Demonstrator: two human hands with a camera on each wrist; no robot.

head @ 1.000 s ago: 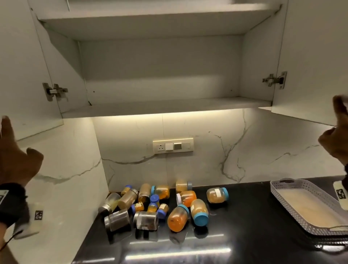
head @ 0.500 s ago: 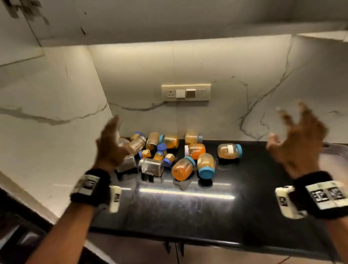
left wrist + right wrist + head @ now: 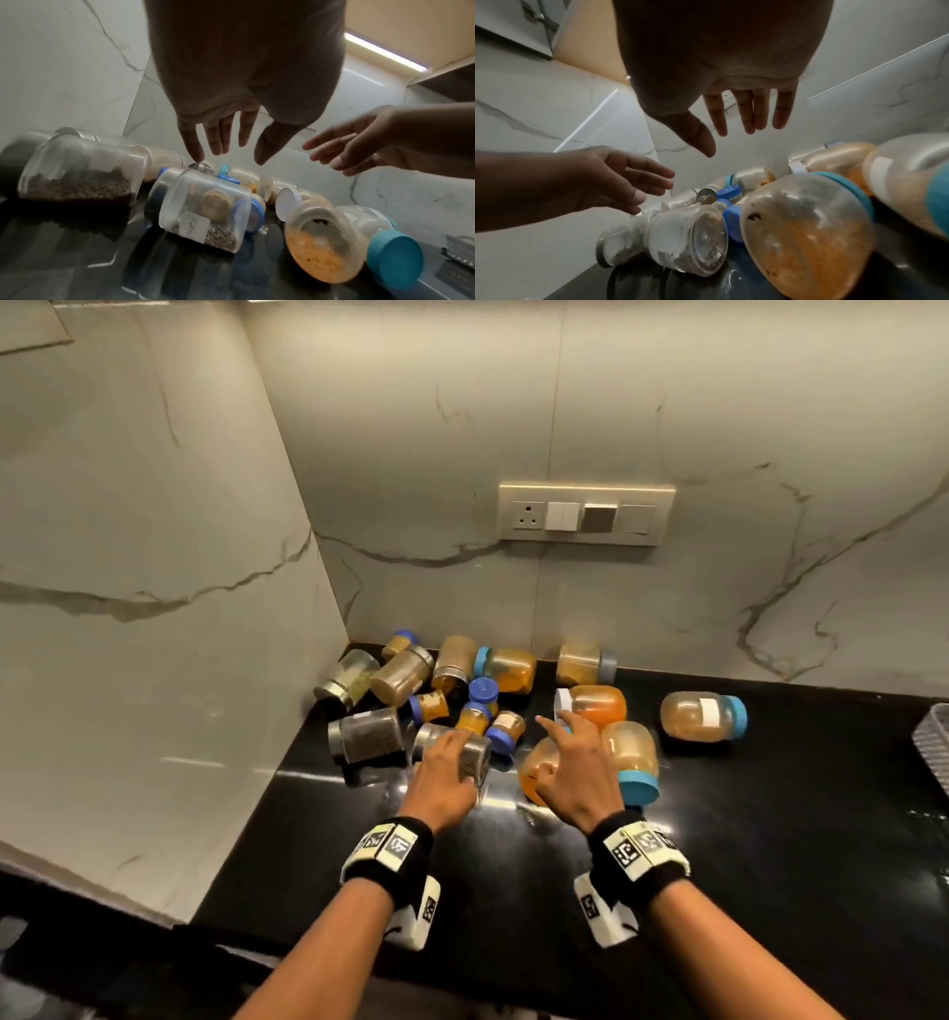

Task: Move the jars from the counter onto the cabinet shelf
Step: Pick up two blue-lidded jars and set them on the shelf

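Since a second ago, both hands have been brought down from beside the cabinet to the jars heaped on the black counter (image 3: 770, 891). The left hand (image 3: 444, 775), fingers spread and grasping nothing, is held above the clear seed jar (image 3: 470, 755) at 11 o'clock; the right hand (image 3: 577, 773), likewise released, above the orange-filled jar (image 3: 536, 770) at 12 o'clock. No jar is shelved; grasping appears imminent.
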